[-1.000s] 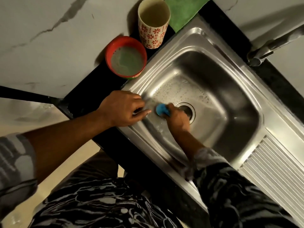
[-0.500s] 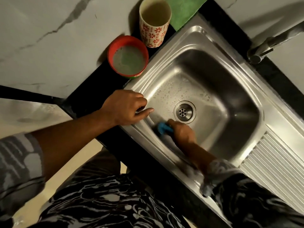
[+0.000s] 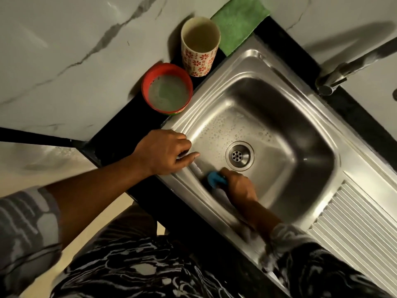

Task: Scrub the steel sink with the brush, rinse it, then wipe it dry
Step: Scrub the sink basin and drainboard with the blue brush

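Observation:
The steel sink [image 3: 300, 108] fills the middle and right of the head view, its basin floor beaded with soapy drops around the round drain [image 3: 239, 155]. My right hand [image 3: 239, 186] grips a blue brush [image 3: 214, 179] and presses it against the basin's near-left wall, just below the drain. My left hand [image 3: 166, 151] rests on the sink's left rim, fingers curled over the edge, thumb stretched along it. A green cloth [image 3: 238, 20] lies on the counter behind the sink's far corner.
A red bowl [image 3: 167, 89] of cloudy soapy water and a cream cup [image 3: 199, 46] with red flowers stand on the black counter at the sink's left corner. The tap [image 3: 348, 67] reaches in from the right. A ribbed drainboard [image 3: 354, 229] lies at the lower right.
My right hand has drawn the brush from beside the drain down toward the near-left wall of the basin, uncovering the drain. My left hand has stayed on the rim.

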